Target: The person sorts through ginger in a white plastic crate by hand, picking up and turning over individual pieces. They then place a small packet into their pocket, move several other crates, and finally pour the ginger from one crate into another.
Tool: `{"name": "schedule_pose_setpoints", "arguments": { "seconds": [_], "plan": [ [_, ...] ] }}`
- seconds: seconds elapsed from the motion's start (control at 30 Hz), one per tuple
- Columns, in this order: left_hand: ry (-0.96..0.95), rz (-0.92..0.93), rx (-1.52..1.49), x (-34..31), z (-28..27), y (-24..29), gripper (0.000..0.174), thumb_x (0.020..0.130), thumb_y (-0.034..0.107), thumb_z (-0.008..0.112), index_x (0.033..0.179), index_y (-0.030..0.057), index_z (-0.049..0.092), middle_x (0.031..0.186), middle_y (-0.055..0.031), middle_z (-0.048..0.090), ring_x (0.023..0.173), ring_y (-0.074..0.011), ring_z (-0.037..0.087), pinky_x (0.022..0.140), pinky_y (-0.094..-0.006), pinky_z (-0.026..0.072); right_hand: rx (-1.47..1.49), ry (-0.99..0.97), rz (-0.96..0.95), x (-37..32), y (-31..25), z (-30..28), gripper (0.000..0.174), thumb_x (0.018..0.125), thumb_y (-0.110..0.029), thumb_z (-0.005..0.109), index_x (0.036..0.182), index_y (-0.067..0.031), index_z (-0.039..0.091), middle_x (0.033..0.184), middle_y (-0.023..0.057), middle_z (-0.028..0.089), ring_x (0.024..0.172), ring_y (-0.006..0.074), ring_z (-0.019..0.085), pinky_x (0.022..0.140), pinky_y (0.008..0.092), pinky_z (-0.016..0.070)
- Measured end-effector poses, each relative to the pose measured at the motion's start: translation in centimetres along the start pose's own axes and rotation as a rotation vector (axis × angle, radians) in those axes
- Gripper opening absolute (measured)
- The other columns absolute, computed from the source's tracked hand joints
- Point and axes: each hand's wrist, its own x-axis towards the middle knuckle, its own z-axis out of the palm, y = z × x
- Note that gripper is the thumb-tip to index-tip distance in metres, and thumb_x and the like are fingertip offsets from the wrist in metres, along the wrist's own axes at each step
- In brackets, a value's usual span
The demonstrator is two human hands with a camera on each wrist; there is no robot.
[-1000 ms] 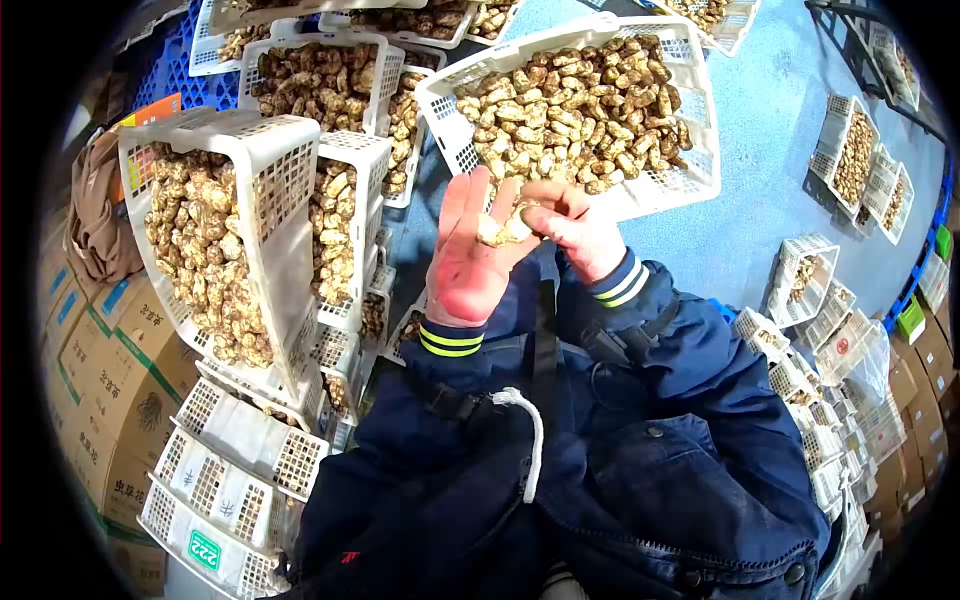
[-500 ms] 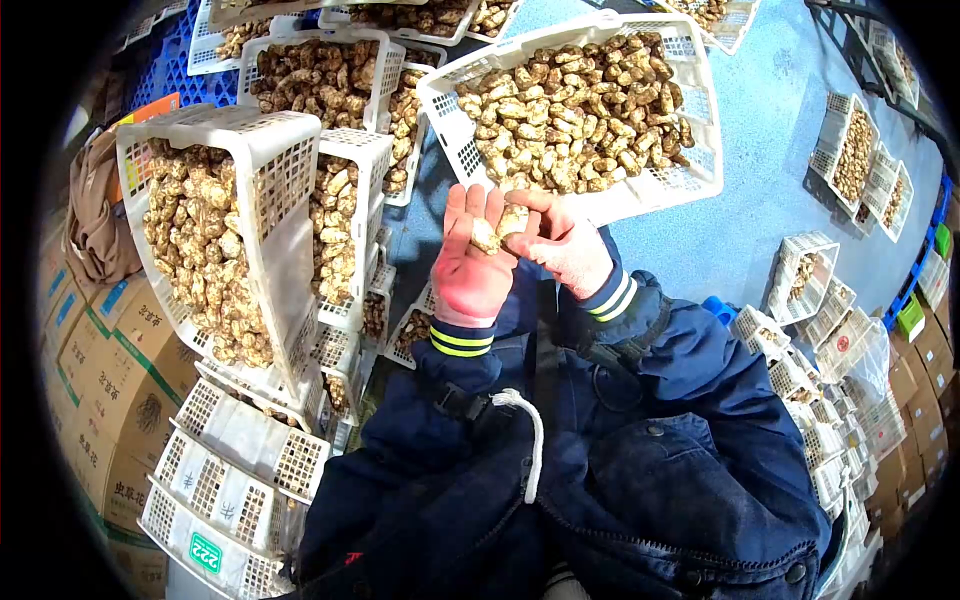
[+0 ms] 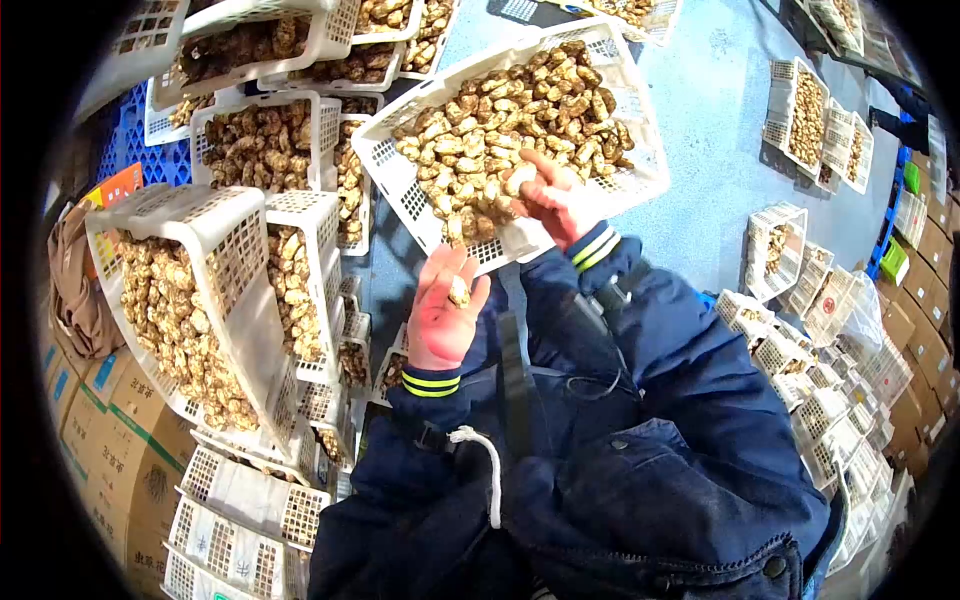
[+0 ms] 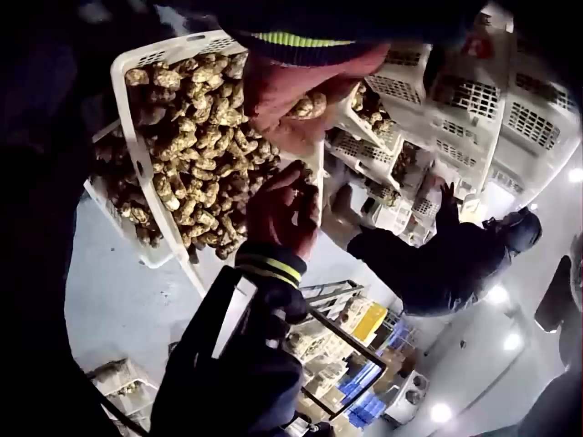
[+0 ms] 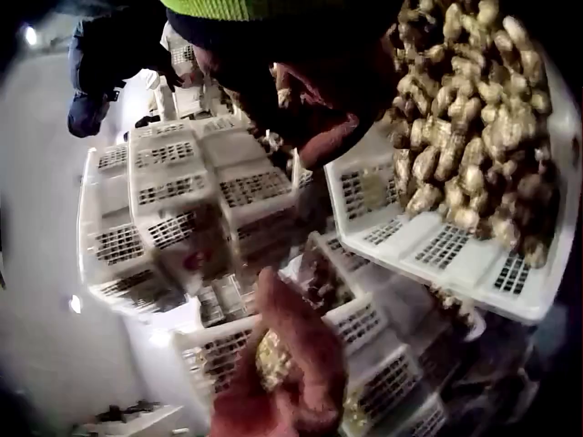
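My left hand (image 3: pixel 445 315), palm up near my body, holds a small pale-and-brown mushroom (image 3: pixel 460 292) between its thumb and partly bent fingers. The left wrist view shows that mushroom (image 4: pixel 310 106) against the palm. Over the near side of a tilted white plastic crate (image 3: pixel 635 165), my right hand (image 3: pixel 558 208) pinches another whitish mushroom (image 3: pixel 520 178) with thumb and finger. Many knobbly mushrooms (image 3: pixel 500 120) fill the crate, right beyond that hand. The two hands are apart.
At my left stand stacked white crates (image 3: pixel 240 270) of mushrooms, beside cardboard boxes (image 3: pixel 125 450). More crates (image 3: pixel 825 390) line the right side. Blue floor (image 3: pixel 700 120) lies beyond the crate. In the left wrist view, another person (image 4: pixel 455 264) in dark clothes is nearby.
The hands were together with mushroom pieces between them. Now they have separated: the right has gone forward over the crate, the left lower and leftward. The head view has shifted too.
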Motion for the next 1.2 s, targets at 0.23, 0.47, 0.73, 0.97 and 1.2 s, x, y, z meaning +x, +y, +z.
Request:
{"name": "schedule_pose_setpoints", "arguments": {
  "seconds": [0.23,0.47,0.73,0.97,1.2],
  "plan": [
    [0.16,-0.174,0.083,0.1,0.8,-1.6,0.042,0.089,0.025,0.051,0.128,0.0121,0.041,0.118,-0.0052,0.051,0.102,-0.0196,0.05,0.084,-0.0345,0.0422,0.008,0.329,-0.341,8.9,-12.6,-5.0,0.025,0.088,-0.028,0.054,0.103,-0.0089,0.048,0.098,0.0085,0.056,0.092,0.0242,0.056,0.081,0.0369,0.045],
    [0.345,-0.261,0.217,0.8,0.2,-2.1,0.028,0.092,0.016,0.045,0.117,0.0043,0.045,0.1,-0.0078,0.052,0.084,-0.0167,0.049,0.071,-0.0287,0.0426,-1.397,0.508,-0.448,15.8,-9.1,-14.0,0.057,0.076,-0.031,0.062,0.123,-0.004,0.045,0.103,0.0116,0.058,0.093,0.0254,0.056,0.08,0.034,0.0453],
    [0.519,-0.308,0.116,1.1,-1.1,-1.5,0.02,0.093,0.019,0.043,0.108,0.0067,0.048,0.089,-0.0044,0.05,0.076,-0.0149,0.046,0.063,-0.0268,0.0389,-2.015,0.518,0.031,16.0,-4.4,-5.7,0.067,0.073,-0.043,0.061,0.13,-0.0179,0.037,0.118,0.0147,0.051,0.11,0.03,0.048,0.089,0.044,0.0417],
    [0.532,-0.351,0.18,1.5,0.2,-0.3,0.022,0.091,0.018,0.048,0.111,0.0077,0.049,0.096,-0.0063,0.053,0.081,-0.0168,0.05,0.068,-0.0284,0.042,-1.994,-0.1,0.17,8.7,3.8,-4.6,0.049,0.073,-0.031,0.062,0.12,-0.025,0.049,0.111,0.0173,0.05,0.1,0.0339,0.052,0.078,0.0436,0.0466],
    [0.397,-0.342,0.09,1.2,-3.3,-0.5,0.029,0.093,0.025,0.044,0.115,0.0062,0.047,0.102,-0.0099,0.055,0.088,-0.0215,0.054,0.078,-0.0349,0.0444,-2.034,0.392,-0.309,12.6,-3.0,-8.2,0.033,0.08,-0.027,0.058,0.112,-0.0192,0.055,0.104,0.0109,0.058,0.087,0.0252,0.061,0.071,0.038,0.0504]
  ]
}}
